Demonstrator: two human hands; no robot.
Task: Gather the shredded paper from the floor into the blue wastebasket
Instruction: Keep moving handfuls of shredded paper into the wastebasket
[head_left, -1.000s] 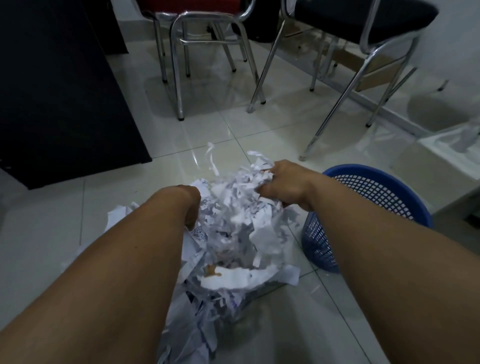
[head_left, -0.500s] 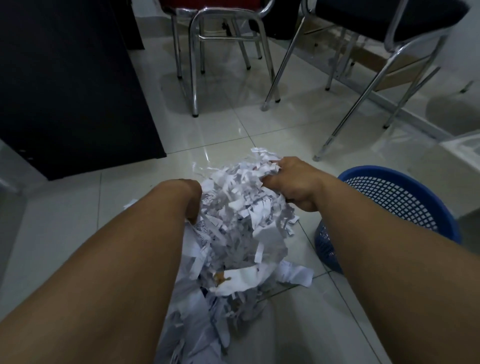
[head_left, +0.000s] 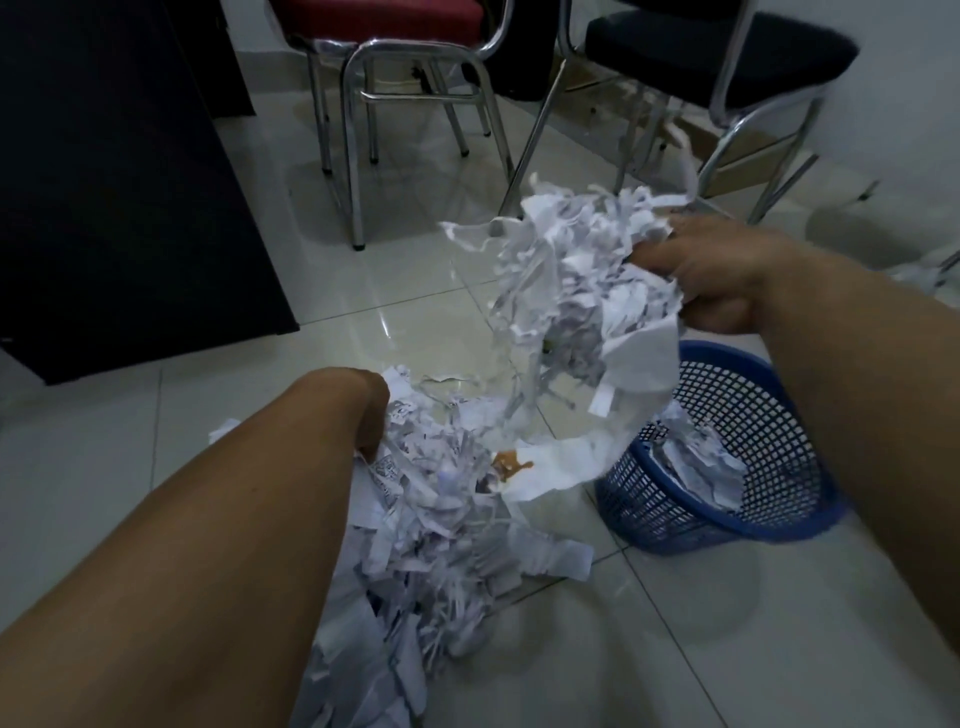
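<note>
Head view: right grip (head_left: 711, 280) clenched on a clump of shredded paper (head_left: 576, 275), raised above and just left of the blue wastebasket (head_left: 779, 447), strips trailing down. Left grip (head_left: 371, 415) sunk into the floor pile (head_left: 441, 499), fingers hidden; closure impossible to tell. More shreds already inside the wastebasket.

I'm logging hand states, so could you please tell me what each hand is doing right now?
Left hand: down in the shredded paper pile; grip cannot be told.
Right hand: closed on a raised clump of shreds.

Chair legs (head_left: 358, 171) behind; wastebasket (head_left: 727, 530) mouth seemingly open
</note>
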